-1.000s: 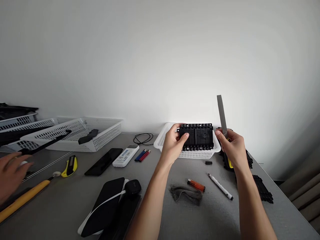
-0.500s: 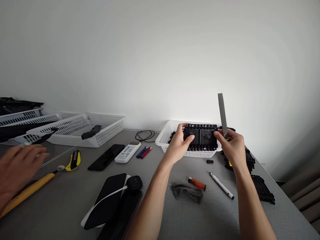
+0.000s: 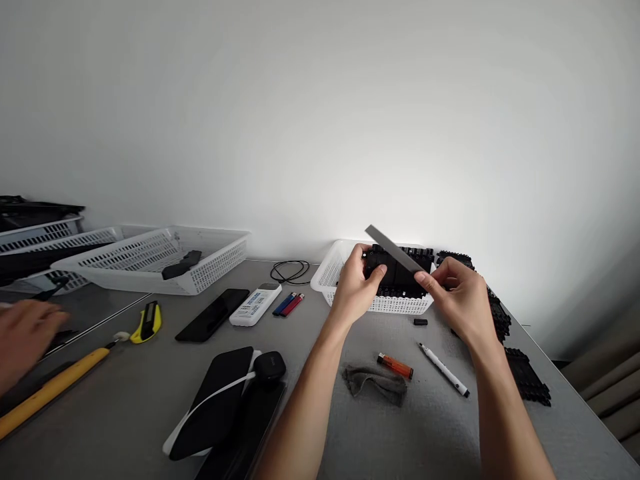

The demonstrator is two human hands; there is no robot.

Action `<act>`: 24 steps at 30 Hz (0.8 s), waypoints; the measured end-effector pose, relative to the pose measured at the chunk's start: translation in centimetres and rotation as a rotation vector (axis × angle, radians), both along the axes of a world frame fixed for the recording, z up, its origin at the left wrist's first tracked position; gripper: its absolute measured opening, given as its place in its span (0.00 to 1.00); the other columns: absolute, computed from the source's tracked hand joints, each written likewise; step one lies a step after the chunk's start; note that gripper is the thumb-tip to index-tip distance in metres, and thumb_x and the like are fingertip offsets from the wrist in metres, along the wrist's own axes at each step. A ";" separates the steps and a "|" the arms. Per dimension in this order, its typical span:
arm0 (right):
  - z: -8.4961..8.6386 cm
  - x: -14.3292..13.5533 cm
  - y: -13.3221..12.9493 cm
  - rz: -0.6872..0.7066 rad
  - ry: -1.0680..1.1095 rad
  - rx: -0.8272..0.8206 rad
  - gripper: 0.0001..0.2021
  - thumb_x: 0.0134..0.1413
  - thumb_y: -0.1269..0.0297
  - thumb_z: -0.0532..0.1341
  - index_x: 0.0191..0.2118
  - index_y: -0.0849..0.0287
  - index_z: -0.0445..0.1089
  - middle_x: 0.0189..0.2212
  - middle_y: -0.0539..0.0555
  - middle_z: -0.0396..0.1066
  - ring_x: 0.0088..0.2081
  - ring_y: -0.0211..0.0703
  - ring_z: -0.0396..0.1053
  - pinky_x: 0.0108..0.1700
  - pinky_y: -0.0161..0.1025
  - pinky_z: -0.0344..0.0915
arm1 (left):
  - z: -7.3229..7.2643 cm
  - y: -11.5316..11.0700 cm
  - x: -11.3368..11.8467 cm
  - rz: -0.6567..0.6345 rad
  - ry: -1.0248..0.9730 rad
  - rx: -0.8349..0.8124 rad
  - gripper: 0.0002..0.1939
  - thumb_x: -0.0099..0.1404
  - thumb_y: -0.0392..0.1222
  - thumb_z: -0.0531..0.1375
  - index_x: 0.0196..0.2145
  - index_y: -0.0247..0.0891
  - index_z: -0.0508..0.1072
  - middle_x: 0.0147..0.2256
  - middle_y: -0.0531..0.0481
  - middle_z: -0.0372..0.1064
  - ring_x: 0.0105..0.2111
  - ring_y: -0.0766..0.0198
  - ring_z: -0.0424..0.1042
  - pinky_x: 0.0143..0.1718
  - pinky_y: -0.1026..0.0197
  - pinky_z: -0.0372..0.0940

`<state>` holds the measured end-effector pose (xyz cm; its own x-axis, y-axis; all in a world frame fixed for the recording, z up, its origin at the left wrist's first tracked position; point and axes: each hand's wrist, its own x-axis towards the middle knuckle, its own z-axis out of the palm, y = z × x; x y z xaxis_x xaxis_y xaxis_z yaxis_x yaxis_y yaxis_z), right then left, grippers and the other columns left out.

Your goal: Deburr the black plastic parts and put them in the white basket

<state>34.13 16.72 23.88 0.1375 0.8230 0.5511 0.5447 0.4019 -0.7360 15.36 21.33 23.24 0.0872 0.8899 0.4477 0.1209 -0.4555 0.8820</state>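
My left hand [image 3: 356, 283] is closed round the left end of a black plastic part [image 3: 393, 272] with toothed long edges, thumb on its face. My right hand [image 3: 463, 290] grips a flat file [image 3: 393, 249], whose grey blade slants up and left across the front of the part. Whether the blade touches the part I cannot tell, and the file's handle is hidden in my fingers. Both hands are above the front of a white basket [image 3: 325, 277]. More black toothed parts [image 3: 527, 377] lie on the table to the right of my right hand.
On the table are a marker [image 3: 444, 370], its black cap [image 3: 421, 322], an orange lighter [image 3: 395, 366] and a grey cloth [image 3: 375, 385]. Phones, a power bank [image 3: 256, 305] and a yellow cutter [image 3: 147, 321] lie left. Another person's hand [image 3: 30, 340] is at the far left.
My right hand has swung the file from upright to a slant across the black part. The other person's hand has shifted left. My left hand keeps its hold.
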 end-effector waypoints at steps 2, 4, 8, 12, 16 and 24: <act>0.0 -0.8 -0.2 -0.025 -0.068 0.008 0.22 0.52 0.43 0.64 0.24 0.56 0.63 0.19 0.48 0.63 0.22 0.36 0.58 0.23 0.35 0.52 | 0.0 -0.1 0.1 -0.010 0.006 0.047 0.17 0.65 0.39 0.58 0.52 0.43 0.65 0.47 0.44 0.72 0.49 0.54 0.71 0.51 0.51 0.63; 0.0 -1.3 -0.2 -0.048 -0.111 0.010 0.23 0.53 0.42 0.63 0.23 0.56 0.62 0.18 0.47 0.61 0.21 0.36 0.56 0.22 0.35 0.49 | -0.1 -0.2 0.2 -0.005 -0.009 0.094 0.18 0.65 0.39 0.58 0.53 0.44 0.65 0.53 0.43 0.69 0.55 0.54 0.67 0.56 0.50 0.59; -0.2 -1.6 0.0 -0.071 -0.139 0.018 0.25 0.53 0.39 0.61 0.22 0.56 0.61 0.16 0.48 0.60 0.19 0.35 0.53 0.21 0.35 0.46 | -0.2 -0.3 0.3 0.014 -0.039 0.098 0.17 0.65 0.40 0.59 0.52 0.44 0.67 0.55 0.43 0.67 0.58 0.53 0.64 0.59 0.49 0.57; -0.2 -0.8 0.2 -0.085 -0.106 0.012 0.27 0.51 0.37 0.61 0.21 0.56 0.60 0.16 0.47 0.58 0.19 0.35 0.52 0.20 0.35 0.46 | 0.0 -0.4 0.2 0.008 -0.044 0.073 0.18 0.64 0.39 0.60 0.52 0.43 0.66 0.49 0.43 0.71 0.52 0.53 0.69 0.54 0.51 0.61; -0.3 0.7 0.4 -0.132 -0.063 0.012 0.27 0.50 0.37 0.62 0.20 0.56 0.59 0.15 0.46 0.55 0.19 0.34 0.49 0.19 0.34 0.44 | 0.1 -0.5 -0.1 0.030 -0.053 0.009 0.16 0.65 0.41 0.59 0.50 0.41 0.65 0.38 0.46 0.74 0.39 0.57 0.74 0.42 0.57 0.65; 0.1 -1.4 -0.5 -0.094 -0.108 0.014 0.26 0.50 0.37 0.63 0.20 0.56 0.61 0.15 0.48 0.59 0.18 0.35 0.52 0.20 0.35 0.47 | 0.6 -1.0 0.2 0.058 -0.024 0.074 0.15 0.63 0.39 0.60 0.49 0.42 0.67 0.45 0.45 0.73 0.49 0.54 0.71 0.51 0.54 0.62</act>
